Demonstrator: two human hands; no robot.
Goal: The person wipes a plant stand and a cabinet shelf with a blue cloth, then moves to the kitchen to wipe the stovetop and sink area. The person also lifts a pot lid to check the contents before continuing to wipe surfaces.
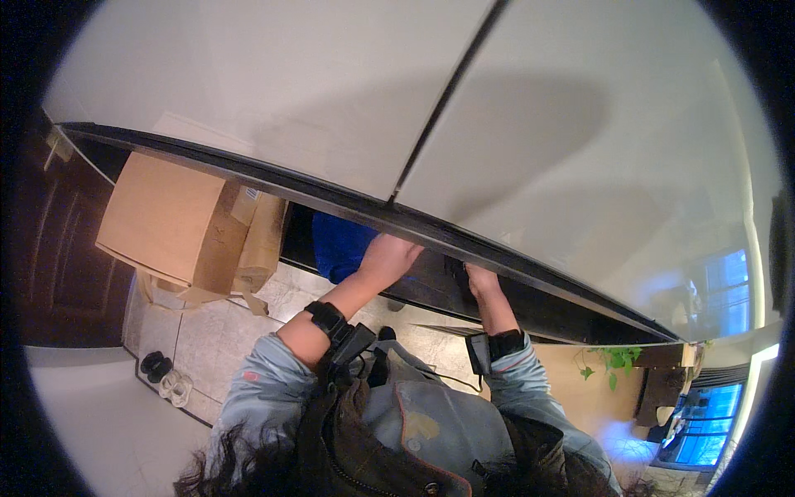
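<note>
Both of my hands reach under the black lower edge (298, 189) of a glossy white cabinet, above a dark shelf (428, 292). The edge covers the fingers of my left hand (388, 256), so whether it holds anything is hidden. Just left of that wrist is a blue item (341, 245), perhaps cloth or a bag. My right hand (480, 279) is further right, its fingertips also out of sight. A black thing lies against its left side, too dark to name, and I cannot tell whether it is gripped.
Cardboard boxes (164, 217) stand on the shelf's left part, jutting past its front. Overhead are the white cabinet doors (546, 124). Below lies a tiled floor (192, 329) with dark and pale shoes (168, 379) by the wall. A brown door (68, 248) is at far left; a green plant (612, 360) hangs at right.
</note>
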